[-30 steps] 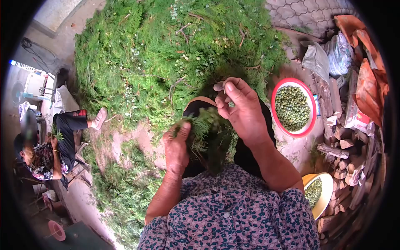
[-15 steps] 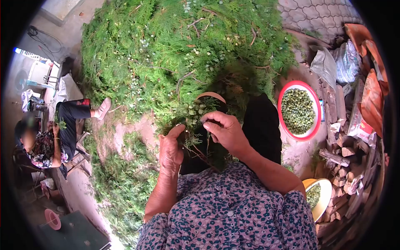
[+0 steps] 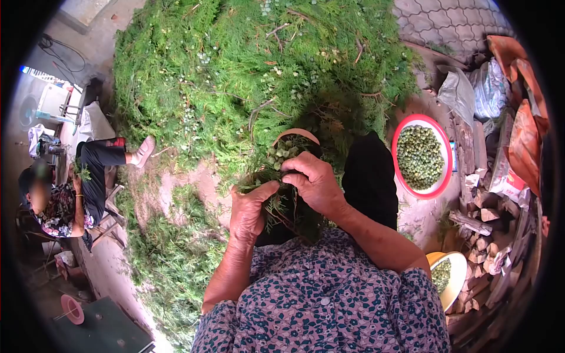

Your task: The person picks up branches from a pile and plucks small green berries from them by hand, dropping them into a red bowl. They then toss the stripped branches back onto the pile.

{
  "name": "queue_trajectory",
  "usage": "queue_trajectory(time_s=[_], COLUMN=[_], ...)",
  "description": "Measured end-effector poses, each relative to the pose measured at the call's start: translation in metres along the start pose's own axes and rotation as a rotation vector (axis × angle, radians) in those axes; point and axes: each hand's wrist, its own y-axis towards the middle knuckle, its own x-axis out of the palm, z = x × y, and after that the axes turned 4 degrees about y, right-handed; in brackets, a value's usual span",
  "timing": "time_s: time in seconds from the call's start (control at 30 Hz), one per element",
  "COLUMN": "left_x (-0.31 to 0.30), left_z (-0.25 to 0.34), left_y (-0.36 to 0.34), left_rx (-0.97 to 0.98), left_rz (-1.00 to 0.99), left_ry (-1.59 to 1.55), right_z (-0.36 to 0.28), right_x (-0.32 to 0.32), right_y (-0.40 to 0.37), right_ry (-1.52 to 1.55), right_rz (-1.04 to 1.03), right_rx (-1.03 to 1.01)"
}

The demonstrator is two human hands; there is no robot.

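Head view: our left hand (image 3: 247,209) holds a leafy sprig (image 3: 257,178), thumb pressed across it, above our lap. Our right hand (image 3: 318,182) is narrow, thumb and forefinger at the green balls (image 3: 280,156) on the sprig's far side; can't tell whether the fingertips close on one. Handling, our read: sprig light, foliage soft and springy, thin stem (image 3: 283,220) stiffer but snappable. Best hold is low on the stem, firm; leaf tips would bend or slip. Balls look small and firm: pinch singly at the base, no crushing.
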Motion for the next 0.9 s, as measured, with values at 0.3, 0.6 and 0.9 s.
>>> queue_trajectory(time_s=[0.3, 0.6, 0.9], left_x=[0.0, 0.011, 0.008], left_z=[-0.006, -0.003, -0.004], left_y=[0.006, -0.002, -0.002], left_rx=[0.067, 0.203, 0.335], left_rz=[0.049, 0.116, 0.133], left_ry=[-0.028, 0.323, 0.592], right_z=[-0.012, -0.02, -0.013], right_x=[-0.02, -0.001, 0.005], right_y=[0.004, 0.004, 0.011], right_ry=[0.825, 0.574, 0.109], right_rz=[-0.093, 0.024, 0.057], right_rx=[0.577, 0.487, 0.011])
